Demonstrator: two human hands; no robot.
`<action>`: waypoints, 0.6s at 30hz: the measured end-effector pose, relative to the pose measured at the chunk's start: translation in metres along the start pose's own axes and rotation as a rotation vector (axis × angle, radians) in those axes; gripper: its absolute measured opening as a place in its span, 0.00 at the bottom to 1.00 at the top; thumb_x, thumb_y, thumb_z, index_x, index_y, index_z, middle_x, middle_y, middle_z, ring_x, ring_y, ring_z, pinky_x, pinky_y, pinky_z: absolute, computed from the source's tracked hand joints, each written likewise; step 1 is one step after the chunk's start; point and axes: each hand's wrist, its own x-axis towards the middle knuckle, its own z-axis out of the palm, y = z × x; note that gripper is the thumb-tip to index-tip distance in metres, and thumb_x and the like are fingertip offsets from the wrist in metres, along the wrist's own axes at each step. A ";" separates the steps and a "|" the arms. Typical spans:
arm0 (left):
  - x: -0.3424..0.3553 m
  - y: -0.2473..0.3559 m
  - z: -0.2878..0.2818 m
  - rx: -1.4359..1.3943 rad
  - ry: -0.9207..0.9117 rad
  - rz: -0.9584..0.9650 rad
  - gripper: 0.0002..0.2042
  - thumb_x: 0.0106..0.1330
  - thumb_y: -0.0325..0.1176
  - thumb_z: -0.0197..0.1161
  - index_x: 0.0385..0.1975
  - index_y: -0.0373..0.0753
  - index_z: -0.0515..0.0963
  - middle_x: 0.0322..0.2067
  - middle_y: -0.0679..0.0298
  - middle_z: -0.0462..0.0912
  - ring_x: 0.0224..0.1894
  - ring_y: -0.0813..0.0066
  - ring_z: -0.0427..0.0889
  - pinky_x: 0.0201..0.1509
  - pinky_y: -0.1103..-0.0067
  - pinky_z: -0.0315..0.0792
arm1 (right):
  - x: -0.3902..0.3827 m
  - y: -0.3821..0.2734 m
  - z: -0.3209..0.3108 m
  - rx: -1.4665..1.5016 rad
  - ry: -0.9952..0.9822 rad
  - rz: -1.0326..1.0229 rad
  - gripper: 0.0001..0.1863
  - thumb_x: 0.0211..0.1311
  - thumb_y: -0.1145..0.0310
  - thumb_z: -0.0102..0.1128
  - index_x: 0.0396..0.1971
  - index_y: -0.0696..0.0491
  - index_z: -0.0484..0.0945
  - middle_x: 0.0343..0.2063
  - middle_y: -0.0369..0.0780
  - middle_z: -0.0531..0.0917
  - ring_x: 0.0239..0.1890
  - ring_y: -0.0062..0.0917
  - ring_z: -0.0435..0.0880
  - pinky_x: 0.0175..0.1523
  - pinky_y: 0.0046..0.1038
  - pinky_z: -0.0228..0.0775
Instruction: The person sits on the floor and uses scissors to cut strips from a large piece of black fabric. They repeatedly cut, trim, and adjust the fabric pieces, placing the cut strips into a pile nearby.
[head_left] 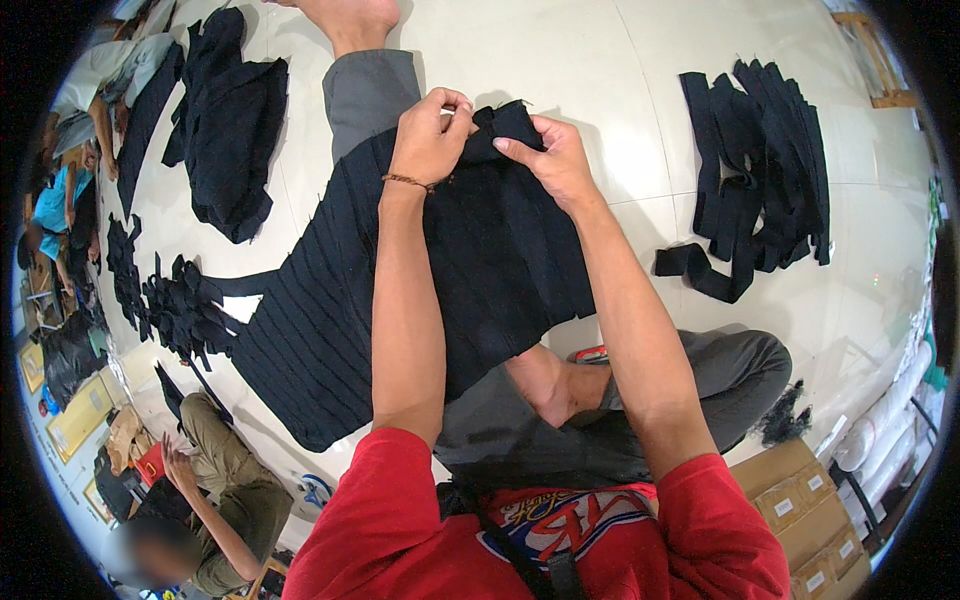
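A wide piece of black fabric (500,250) with rows of parallel seams or strips lies across my lap and reaches down to the left. At its upper edge my left hand (432,135) is closed in a pinch; its fingertips partly hide what they grip. My right hand (558,165) grips the folded upper corner, thumb on top and fingers behind the cloth. The two hands are a short way apart. A thin bracelet (412,182) circles my left wrist.
Black strips (765,165) lie in a pile on the floor at right. Black cloth (235,140) and tangled scraps (185,305) lie at left. Cardboard boxes (800,510) stand at lower right. Another person's hand (180,465) shows at lower left; more people sit further off.
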 end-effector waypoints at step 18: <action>0.003 -0.016 -0.016 -0.435 0.060 0.194 0.06 0.73 0.27 0.55 0.43 0.32 0.75 0.31 0.66 0.79 0.34 0.79 0.78 0.41 0.81 0.74 | 0.000 -0.001 -0.005 -0.074 -0.012 -0.007 0.17 0.56 0.69 0.72 0.44 0.63 0.83 0.37 0.39 0.87 0.40 0.21 0.81 0.50 0.25 0.72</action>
